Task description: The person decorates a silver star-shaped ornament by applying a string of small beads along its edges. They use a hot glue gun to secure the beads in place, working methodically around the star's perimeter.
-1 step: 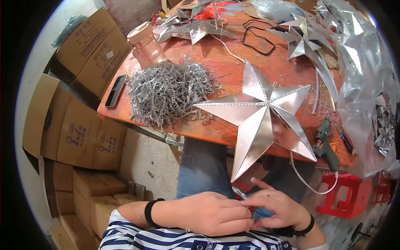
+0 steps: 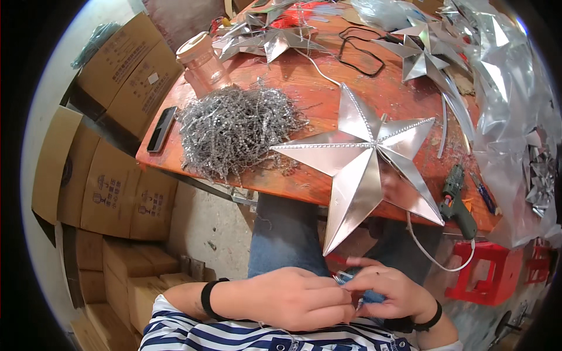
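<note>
My left hand [image 2: 301, 299] and my right hand [image 2: 391, 291] meet low in front of my striped shirt, fingers closed and almost touching. Within the right hand's grip shows a small blue-handled tool [image 2: 373, 297] with a shiny metal part; its exact kind is mostly hidden. A bit of silvery beading appears between the fingertips, and what the left fingers pinch cannot be made out. Just beyond the hands, a large silver star [image 2: 357, 181] overhangs the table edge, with bead strands along three of its ridges. A heap of silver bead strands [image 2: 234, 131] lies left of it.
On the red-brown table [image 2: 281, 186] lie a green glue gun [image 2: 459, 205] with a white cord, a phone [image 2: 162, 130], a pink bottle [image 2: 204, 61], more silver stars [image 2: 424, 58] and clear plastic wrap [image 2: 497, 117]. Cardboard boxes [image 2: 117, 187] stand left; a red stool [image 2: 486, 272] is right.
The blue tool and its metal part show more plainly between my hands. My right hand's fingers have bent slightly inward; the star and the table items stay in place.
</note>
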Motion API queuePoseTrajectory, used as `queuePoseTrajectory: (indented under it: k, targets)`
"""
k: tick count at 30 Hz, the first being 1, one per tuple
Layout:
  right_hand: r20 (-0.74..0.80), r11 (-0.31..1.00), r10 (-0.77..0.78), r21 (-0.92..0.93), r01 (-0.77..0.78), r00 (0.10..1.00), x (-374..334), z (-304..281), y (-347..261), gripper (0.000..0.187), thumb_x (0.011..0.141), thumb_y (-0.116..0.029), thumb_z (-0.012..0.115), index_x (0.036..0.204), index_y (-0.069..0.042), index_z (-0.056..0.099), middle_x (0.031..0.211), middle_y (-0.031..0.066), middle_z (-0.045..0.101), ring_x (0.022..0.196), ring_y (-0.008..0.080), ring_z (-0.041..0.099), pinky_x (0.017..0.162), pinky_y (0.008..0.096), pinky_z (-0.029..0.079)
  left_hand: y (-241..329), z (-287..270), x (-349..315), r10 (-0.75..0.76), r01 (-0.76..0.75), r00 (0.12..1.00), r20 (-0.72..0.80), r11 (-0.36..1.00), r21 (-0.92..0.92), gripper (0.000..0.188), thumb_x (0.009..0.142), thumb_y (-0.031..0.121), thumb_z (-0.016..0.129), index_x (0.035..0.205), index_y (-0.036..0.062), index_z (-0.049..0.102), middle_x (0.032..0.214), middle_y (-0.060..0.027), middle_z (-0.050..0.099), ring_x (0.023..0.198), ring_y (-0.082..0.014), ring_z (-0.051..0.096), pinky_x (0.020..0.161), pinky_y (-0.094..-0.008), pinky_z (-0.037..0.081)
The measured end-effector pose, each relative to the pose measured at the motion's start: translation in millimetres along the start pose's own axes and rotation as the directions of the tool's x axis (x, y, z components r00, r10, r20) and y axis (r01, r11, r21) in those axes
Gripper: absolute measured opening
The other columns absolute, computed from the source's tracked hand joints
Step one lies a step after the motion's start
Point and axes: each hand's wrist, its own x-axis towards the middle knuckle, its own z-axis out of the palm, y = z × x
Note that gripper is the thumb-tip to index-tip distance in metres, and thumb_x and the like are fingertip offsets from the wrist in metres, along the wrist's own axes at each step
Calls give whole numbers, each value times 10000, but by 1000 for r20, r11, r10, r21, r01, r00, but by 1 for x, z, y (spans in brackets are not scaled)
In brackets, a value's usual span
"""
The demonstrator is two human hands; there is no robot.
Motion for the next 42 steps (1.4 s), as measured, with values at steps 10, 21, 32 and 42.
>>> queuePoseTrajectory:
  k: [10, 21, 32, 42]
  targets:
    - [-297, 964, 257, 149, -221, 920, -8, -22, -45, 128, 864, -128, 684, 905, -7, 690, 829, 98, 704, 685, 218, 671, 617, 271, 501, -7, -33, 27, -261, 275, 936, -236, 961, 27, 225, 699, 67, 802, 886, 37, 679, 830, -71, 639, 682, -195, 637, 577, -277, 510]
    - [-386, 961, 275, 138, -239, 881, -9, -42, -63, 71, 859, -69, 676, 888, -5, 682, 832, 76, 717, 692, 163, 692, 615, 246, 524, -22, -55, 55, -168, 193, 979, -114, 947, 257, 182, 757, 159, 781, 809, 45, 649, 786, -70, 610, 645, -195, 609, 565, -297, 492]
    - [-491, 940, 337, 118, -321, 803, -21, -56, -68, 100, 826, -77, 720, 855, 6, 672, 752, 70, 699, 614, 139, 665, 551, 229, 490, -63, -88, 101, -324, 355, 931, -169, 909, 219, 202, 742, 82, 780, 706, 32, 588, 654, -44, 529, 539, -144, 515, 483, -277, 405]
    - [-755, 918, 296, 56, -392, 585, -13, -62, -69, 105, 813, -70, 711, 774, 0, 643, 655, 27, 634, 555, 59, 572, 513, 203, 429, -89, -82, 108, -279, 335, 938, -204, 880, 337, 201, 748, 40, 749, 704, 25, 553, 662, -30, 492, 550, -122, 470, 495, -268, 369]
